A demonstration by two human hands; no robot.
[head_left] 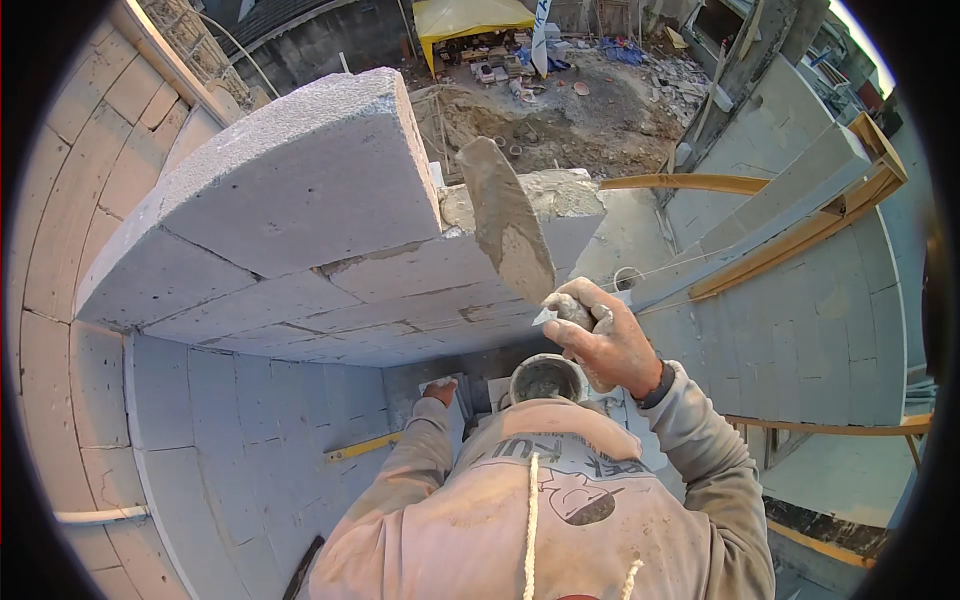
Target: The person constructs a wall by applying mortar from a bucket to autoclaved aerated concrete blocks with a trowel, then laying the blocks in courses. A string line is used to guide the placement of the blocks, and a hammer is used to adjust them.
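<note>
My right hand [612,338] is closed around the handle of a trowel [505,215], whose mortar-smeared blade points up and away from me. The blade overlaps the mortar-covered top [560,190] of a light block wall [380,270] in my view; whether it touches cannot be made out. On that wall, a large pale block [310,190] stands to the left of the mortar. My left hand [440,390] is low beside a pale slab-like piece [460,400], its fingers too small and hidden to read. Between my hands sits a bucket [548,378] with grey material inside.
Block walls rise at the left [75,200] and right [820,330]. A yellow level-like bar [362,447] lies low left. Wooden beams [800,240] and a thin string [690,262] run along the right. Beyond the wall, far below, are rubble ground [560,130] and a yellow canopy [470,18].
</note>
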